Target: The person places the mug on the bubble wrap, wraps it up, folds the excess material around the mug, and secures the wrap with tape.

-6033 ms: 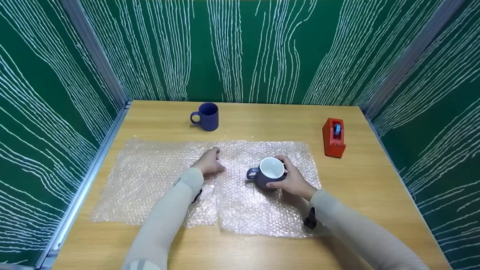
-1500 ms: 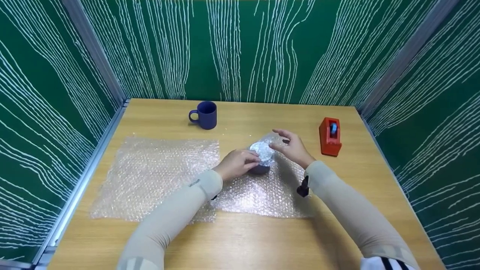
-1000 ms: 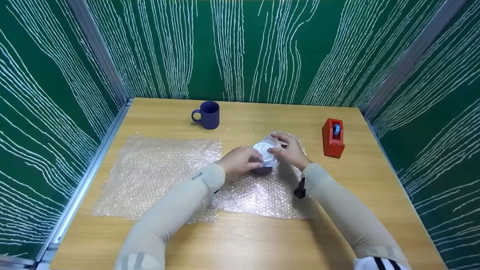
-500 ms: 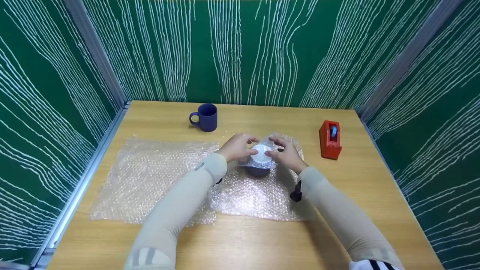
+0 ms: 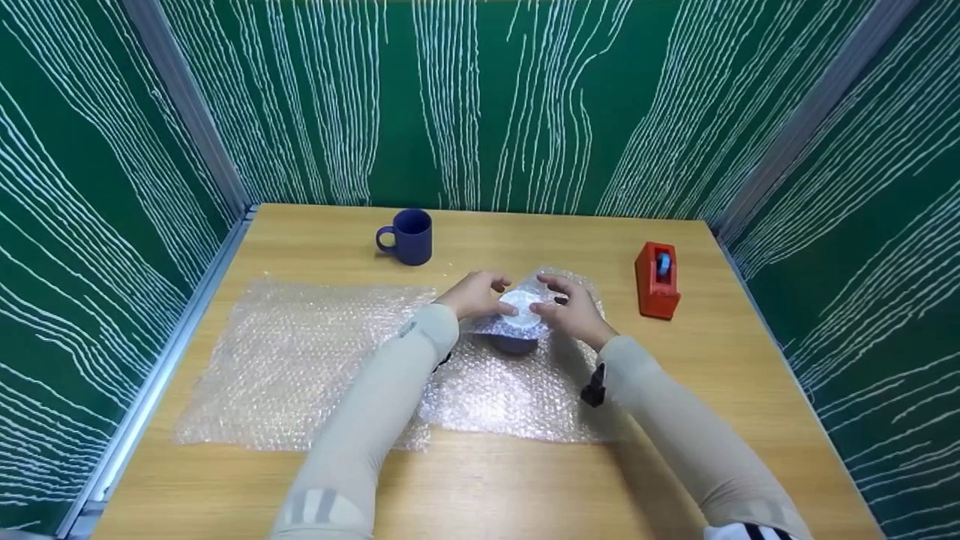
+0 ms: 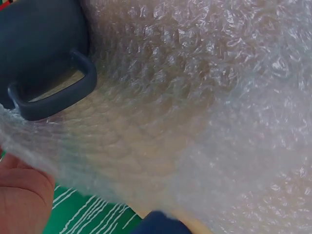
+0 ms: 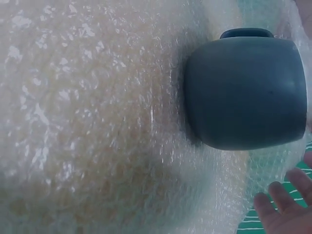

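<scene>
A dark blue-grey mug (image 5: 514,345) with a white inside stands upright on the right sheet of bubble wrap (image 5: 495,397). The far part of that sheet comes up behind the mug and lies over its mouth. My left hand (image 5: 474,295) is at the mouth's left side, its thumb on the wrap. Opposite it, my right hand (image 5: 574,307) touches the wrap with its thumb, the other fingers spread beyond. In the right wrist view these fingers (image 7: 280,200) show loosely extended behind the raised wrap. The left wrist view shows the mug's handle (image 6: 58,97) over the wrap.
Another sheet of bubble wrap (image 5: 292,360) lies flat on the left, beside the first. A blue mug (image 5: 412,238) stands at the back of the wooden table (image 5: 480,487). A red tape dispenser (image 5: 657,281) is at the right. Green patterned walls (image 5: 465,105) enclose the table.
Earlier the right hand held the mug over flat wrap. Since then the wrap's far part has been folded over the mug's mouth. The left hand has shifted from the mug's near side to its left.
</scene>
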Action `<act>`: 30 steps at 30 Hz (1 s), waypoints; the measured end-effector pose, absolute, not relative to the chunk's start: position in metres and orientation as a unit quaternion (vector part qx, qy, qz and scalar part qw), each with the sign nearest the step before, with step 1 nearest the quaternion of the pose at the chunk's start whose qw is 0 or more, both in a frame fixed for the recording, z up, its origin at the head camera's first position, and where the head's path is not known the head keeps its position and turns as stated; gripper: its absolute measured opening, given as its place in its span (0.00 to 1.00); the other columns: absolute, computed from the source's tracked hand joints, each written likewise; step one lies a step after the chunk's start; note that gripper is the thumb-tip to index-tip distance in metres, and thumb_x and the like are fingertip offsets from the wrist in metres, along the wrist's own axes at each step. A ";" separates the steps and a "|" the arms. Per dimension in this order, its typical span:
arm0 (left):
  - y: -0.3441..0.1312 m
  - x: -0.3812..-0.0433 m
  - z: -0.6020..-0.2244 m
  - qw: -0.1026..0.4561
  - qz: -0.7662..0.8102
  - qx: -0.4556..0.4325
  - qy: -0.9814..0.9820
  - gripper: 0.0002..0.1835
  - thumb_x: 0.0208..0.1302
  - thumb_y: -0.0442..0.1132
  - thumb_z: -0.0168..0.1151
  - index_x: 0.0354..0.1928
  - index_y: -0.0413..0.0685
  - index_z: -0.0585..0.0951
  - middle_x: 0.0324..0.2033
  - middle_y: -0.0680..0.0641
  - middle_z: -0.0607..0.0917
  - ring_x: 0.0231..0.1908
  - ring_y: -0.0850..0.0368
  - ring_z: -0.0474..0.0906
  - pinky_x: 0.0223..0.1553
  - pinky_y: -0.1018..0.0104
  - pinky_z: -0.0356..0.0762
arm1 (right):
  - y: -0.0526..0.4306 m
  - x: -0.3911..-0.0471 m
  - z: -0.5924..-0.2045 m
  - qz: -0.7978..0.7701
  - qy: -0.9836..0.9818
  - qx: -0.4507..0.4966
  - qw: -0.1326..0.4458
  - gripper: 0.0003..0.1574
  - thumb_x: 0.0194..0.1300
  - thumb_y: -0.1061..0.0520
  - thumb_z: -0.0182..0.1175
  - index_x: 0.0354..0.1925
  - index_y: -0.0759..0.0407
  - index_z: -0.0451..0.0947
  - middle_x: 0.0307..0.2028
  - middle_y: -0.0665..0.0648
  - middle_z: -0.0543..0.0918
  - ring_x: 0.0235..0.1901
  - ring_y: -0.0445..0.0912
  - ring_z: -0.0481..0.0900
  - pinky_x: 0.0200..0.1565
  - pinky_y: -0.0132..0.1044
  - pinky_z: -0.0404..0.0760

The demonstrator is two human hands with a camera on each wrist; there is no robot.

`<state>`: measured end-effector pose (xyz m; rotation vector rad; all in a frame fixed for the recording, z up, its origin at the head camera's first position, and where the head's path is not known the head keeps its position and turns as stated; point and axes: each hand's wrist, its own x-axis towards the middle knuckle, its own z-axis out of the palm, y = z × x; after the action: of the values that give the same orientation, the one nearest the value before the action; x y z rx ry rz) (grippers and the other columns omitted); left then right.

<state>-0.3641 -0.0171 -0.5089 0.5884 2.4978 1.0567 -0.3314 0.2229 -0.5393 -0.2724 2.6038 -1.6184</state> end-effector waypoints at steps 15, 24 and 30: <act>-0.009 -0.359 -0.504 0.196 0.353 0.195 0.894 0.30 0.66 0.44 0.80 0.66 0.41 0.83 0.59 0.40 0.87 0.60 0.44 0.83 0.68 0.52 0.80 | 0.263 -0.317 -0.540 -0.514 0.853 -0.082 0.036 0.39 0.73 0.58 0.70 0.77 0.63 0.71 0.76 0.70 0.73 0.78 0.67 0.68 0.79 0.64 0.67; -0.006 -0.358 -0.498 0.197 0.320 0.195 0.906 0.27 0.65 0.43 0.80 0.61 0.39 0.82 0.59 0.41 0.87 0.58 0.46 0.82 0.67 0.52 0.80 | 0.275 -0.310 -0.546 -0.508 0.856 -0.095 0.025 0.38 0.73 0.63 0.68 0.75 0.73 0.70 0.74 0.75 0.73 0.76 0.71 0.69 0.78 0.67 0.68; -0.002 -0.361 -0.502 0.166 0.286 0.202 0.922 0.20 0.62 0.36 0.77 0.55 0.42 0.83 0.51 0.42 0.88 0.48 0.49 0.79 0.59 0.52 0.82 | 0.285 -0.302 -0.547 -0.493 0.864 -0.082 0.058 0.39 0.76 0.60 0.66 0.78 0.68 0.68 0.77 0.72 0.71 0.78 0.70 0.67 0.79 0.65 0.66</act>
<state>-0.3614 -0.0019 -0.5020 0.5762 2.6242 0.8151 -0.3019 0.2847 -0.5473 -0.2473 2.6191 -1.4928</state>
